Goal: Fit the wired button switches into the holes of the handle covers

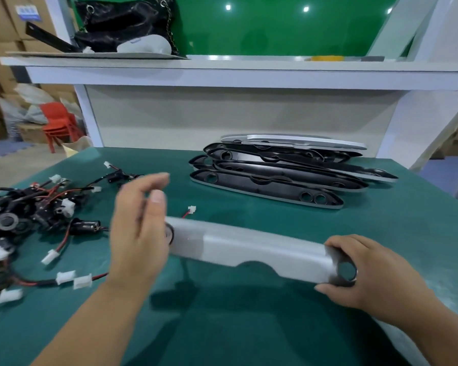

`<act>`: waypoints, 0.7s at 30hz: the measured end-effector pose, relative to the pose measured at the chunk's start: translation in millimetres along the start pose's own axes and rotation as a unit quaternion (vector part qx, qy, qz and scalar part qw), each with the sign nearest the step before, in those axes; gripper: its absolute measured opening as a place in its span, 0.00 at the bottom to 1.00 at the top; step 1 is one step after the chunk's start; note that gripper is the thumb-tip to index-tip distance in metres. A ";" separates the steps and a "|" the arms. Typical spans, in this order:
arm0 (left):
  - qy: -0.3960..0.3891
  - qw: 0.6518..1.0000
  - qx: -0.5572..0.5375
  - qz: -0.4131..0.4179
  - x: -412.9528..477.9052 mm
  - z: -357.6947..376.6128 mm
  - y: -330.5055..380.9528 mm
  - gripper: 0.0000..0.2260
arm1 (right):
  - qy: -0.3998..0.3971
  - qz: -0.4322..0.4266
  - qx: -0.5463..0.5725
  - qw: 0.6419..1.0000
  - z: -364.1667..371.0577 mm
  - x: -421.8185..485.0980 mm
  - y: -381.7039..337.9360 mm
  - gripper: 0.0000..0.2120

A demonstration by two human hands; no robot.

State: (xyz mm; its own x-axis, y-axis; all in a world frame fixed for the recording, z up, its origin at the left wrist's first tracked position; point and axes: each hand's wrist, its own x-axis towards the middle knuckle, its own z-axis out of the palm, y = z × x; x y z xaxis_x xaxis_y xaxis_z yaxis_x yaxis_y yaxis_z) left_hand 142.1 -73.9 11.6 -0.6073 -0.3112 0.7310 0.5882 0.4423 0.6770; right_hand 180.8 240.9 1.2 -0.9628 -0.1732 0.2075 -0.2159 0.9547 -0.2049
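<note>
The person's right grip point(368, 270) is curled round the right end of a grey handle cover point(249, 249), beside its round hole point(347, 270). The cover is lifted off the green worktop point(249, 326). The left grip point(138, 231) is at the cover's other end, too blurred to tell what it holds. A black button switch point(170, 233) shows there, and a white connector point(192, 209) pokes up behind. A tangle of wired switches point(37, 207) lies to the left, and a stack of covers point(280, 170) sits further back. A black bag point(127, 19) rests on the shelf point(249, 75) above.
</note>
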 end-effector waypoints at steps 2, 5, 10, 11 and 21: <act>0.075 0.996 -0.014 -0.037 11.2 -14.2 -12.2 0.10 | 0.018 0.020 0.031 0.999 -6.2 -2.3 2.2 0.22; 0.000 0.978 -0.093 -0.186 18.1 -26.1 -32.9 0.14 | 0.048 0.037 0.048 0.997 -10.7 -4.9 7.0 0.23; -0.205 0.903 -0.212 -0.313 0.9 -12.1 -36.8 0.23 | -0.006 0.052 0.040 0.998 -1.9 -2.7 30.8 0.29; -0.199 0.902 -0.213 -0.318 -2.5 -8.2 -33.5 0.21 | -0.017 0.049 0.037 0.998 3.3 -2.7 39.9 0.30; -0.220 0.908 -0.211 -0.289 -22.8 10.3 -12.7 0.14 | 0.033 -0.107 0.088 0.990 8.6 24.6 -56.4 0.29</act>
State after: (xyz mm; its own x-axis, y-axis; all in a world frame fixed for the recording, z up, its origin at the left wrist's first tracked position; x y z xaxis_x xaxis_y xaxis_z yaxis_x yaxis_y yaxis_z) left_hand 143.0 -63.7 -14.5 -0.9794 0.0175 0.2013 0.1993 -0.0788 0.9768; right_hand 167.9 180.7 9.6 -0.8802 -0.3457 0.3254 -0.4449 0.8398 -0.3112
